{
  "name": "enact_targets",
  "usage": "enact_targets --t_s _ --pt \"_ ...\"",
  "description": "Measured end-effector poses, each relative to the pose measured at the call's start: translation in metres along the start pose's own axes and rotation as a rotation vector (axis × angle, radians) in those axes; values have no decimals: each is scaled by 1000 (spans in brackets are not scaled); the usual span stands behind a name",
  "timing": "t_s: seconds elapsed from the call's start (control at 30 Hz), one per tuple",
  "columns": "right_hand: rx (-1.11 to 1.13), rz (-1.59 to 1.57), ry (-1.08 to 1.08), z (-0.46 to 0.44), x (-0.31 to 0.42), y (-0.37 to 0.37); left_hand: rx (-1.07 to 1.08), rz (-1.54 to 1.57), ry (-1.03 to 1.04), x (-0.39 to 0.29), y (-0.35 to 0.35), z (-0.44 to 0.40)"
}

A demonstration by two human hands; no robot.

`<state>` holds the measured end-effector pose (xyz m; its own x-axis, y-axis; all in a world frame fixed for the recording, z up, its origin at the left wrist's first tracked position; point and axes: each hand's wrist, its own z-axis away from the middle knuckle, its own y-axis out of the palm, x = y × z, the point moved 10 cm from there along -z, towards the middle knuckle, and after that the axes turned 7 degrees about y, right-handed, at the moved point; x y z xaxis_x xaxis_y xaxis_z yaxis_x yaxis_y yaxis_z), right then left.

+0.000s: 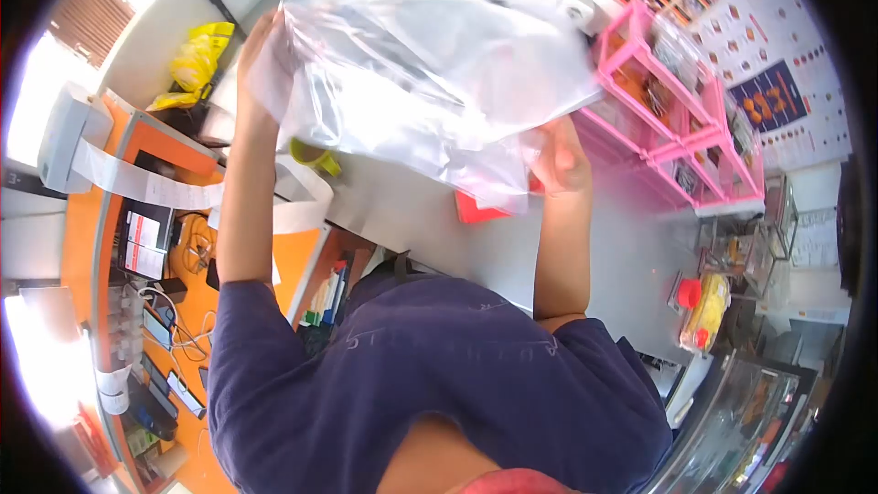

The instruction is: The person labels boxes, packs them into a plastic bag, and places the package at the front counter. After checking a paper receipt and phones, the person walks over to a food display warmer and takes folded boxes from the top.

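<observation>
A large clear plastic bag [412,64] is stretched out between my two raised hands, above the grey counter [412,206]. My left hand [263,46] grips its left edge, with the fingers partly behind the plastic. At the bag's lower right corner, my right hand [558,160] is closed on the film. Below the bag, a yellow-green cup [315,157] shows near its left side. A red object [479,209] is partly covered by the bag's lower edge.
Pink-framed bins [654,96] stand at the back right. An orange desk [187,375] with phones and cables is on the left, beside a printer [69,137] trailing paper. A yellow bag [199,62] lies at the back left. A yellow bottle [707,311] sits at the right.
</observation>
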<state>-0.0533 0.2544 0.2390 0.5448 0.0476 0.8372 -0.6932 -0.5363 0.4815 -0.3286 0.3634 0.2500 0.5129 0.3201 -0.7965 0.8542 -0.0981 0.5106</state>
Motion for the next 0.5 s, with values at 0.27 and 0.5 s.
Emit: enact_targets --t_s 0.27,0.5 --pt "-232 -233 511 136 -88 -9 -341 -128 -279 75 -46 207" --pt "140 -86 824 212 -174 38 -442 264 -492 94 -76 345"
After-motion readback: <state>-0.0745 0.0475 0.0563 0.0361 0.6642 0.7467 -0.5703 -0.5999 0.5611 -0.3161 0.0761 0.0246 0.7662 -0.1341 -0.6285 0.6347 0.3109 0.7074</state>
